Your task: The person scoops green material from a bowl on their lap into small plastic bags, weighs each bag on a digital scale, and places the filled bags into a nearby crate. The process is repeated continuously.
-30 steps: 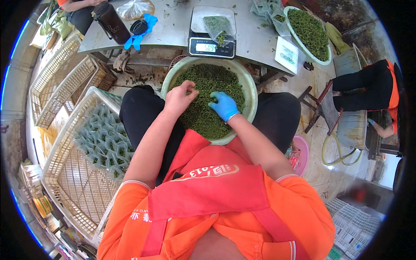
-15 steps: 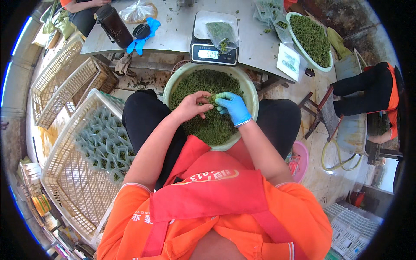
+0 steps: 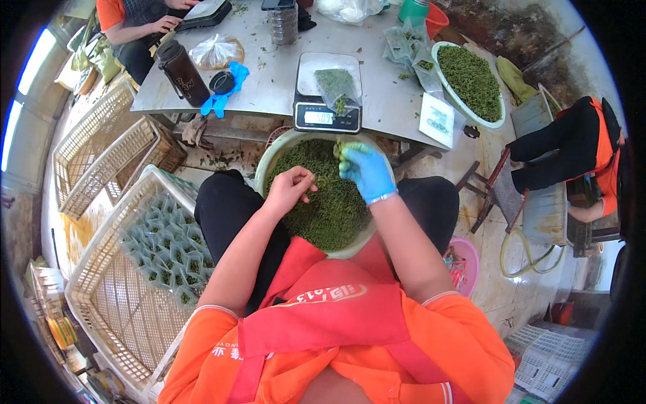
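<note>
My right hand (image 3: 369,174), in a blue glove, pinches a small sprig of green berries (image 3: 339,149) above the far rim of a pale round basin (image 3: 261,176). The basin sits between my knees and holds a heap of small green berries (image 3: 323,219), which look like green peppercorns. Over the heap's left side is my bare left hand (image 3: 289,192), its fingers curled together; what they hold, if anything, is hidden. Just beyond the basin, a digital scale (image 3: 328,120) with a lit display carries a clear bag of green berries (image 3: 336,86), its mouth facing me.
A metal table (image 3: 269,84) bears a dark flask (image 3: 182,73), a blue glove (image 3: 225,94) and an oval basin of berries (image 3: 470,84). Filled bags (image 3: 165,246) stand in a crate (image 3: 111,296) at left. One person sits across the table; another bends at right beside a stool (image 3: 501,195).
My right hand has moved away from my left, toward the scale, carrying the sprig. My left hand has drawn slightly left and down. The view has tilted up, showing more of the table.
</note>
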The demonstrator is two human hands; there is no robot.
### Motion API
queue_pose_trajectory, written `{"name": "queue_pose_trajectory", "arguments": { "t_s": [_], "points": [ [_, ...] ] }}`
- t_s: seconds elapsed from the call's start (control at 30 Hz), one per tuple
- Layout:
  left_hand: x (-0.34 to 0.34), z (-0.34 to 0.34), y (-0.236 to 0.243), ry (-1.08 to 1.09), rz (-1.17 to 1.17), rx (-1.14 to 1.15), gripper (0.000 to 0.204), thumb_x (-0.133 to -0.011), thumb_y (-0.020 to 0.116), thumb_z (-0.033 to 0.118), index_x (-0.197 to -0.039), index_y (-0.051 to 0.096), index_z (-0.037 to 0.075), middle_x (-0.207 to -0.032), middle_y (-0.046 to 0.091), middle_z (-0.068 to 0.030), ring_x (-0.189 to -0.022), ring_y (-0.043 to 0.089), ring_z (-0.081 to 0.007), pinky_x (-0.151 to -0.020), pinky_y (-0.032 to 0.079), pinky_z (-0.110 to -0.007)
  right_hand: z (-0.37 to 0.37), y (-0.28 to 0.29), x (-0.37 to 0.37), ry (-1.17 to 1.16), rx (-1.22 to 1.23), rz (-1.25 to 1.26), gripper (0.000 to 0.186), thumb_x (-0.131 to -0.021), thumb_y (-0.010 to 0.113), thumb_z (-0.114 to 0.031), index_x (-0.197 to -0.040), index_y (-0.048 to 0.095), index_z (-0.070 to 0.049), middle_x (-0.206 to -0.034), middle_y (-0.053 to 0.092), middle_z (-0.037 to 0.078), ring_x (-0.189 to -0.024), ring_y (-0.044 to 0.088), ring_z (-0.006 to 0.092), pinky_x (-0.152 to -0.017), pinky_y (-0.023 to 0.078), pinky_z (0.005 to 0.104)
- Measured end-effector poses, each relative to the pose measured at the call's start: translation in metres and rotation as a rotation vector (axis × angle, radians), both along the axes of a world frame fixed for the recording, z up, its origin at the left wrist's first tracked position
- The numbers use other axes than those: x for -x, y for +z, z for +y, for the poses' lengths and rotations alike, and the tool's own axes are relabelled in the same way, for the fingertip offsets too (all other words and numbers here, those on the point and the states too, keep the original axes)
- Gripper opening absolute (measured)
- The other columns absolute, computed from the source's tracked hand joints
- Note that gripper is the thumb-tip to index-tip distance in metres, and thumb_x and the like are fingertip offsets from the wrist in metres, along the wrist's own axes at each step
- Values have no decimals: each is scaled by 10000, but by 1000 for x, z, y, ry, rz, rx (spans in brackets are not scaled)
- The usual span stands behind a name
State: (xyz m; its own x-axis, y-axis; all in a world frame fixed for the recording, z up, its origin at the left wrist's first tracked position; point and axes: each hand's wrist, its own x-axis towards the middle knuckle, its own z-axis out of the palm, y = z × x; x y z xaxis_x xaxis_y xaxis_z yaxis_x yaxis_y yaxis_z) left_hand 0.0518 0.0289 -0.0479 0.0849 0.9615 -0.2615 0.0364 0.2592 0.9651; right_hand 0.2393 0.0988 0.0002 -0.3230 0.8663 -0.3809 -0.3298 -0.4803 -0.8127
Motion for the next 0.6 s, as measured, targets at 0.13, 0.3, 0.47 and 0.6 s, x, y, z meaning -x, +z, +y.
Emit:
{"name": "queue_pose_trajectory", "arguments": {
  "t_s": [0.13,0.3,0.47,0.6],
  "points": [
    [0,0,0,2,-34,7,148,-895,527,153,-909,531,6,-771,627,-72,-536,549,-96,-485,453,-215,45,7,18,-150,-38,73,167,-821,562,-58,-986,581,-45,-819,622,54,-559,588,126,-504,506,265],
    [4,-1,-2,20,-34,8,126,-896,522,134,-916,534,10,-777,625,-67,-554,553,-97,-493,461,-210,49,6,53,-172,-431,-223,447,-806,479,16,-1252,443,12,-1179,528,150,-627,607,156,-563,507,265],
    [-1,-1,5,-2,-60,18,129,-897,520,134,-918,536,7,-785,622,-66,-566,560,-99,-499,466,-208,73,-22,35,-244,-1366,-1159,465,-800,434,16,-1258,466,-54,-1262,474,166,-696,621,155,-661,507,273],
    [5,-2,-7,40,-142,-3,135,-898,523,136,-923,537,4,-799,622,-73,-604,575,-105,-515,480,-215,10,30,20,-30,-622,-500,355,-842,507,-38,-1196,522,-39,-1091,600,78,-577,530,80,-561,467,233]
  ]
}}
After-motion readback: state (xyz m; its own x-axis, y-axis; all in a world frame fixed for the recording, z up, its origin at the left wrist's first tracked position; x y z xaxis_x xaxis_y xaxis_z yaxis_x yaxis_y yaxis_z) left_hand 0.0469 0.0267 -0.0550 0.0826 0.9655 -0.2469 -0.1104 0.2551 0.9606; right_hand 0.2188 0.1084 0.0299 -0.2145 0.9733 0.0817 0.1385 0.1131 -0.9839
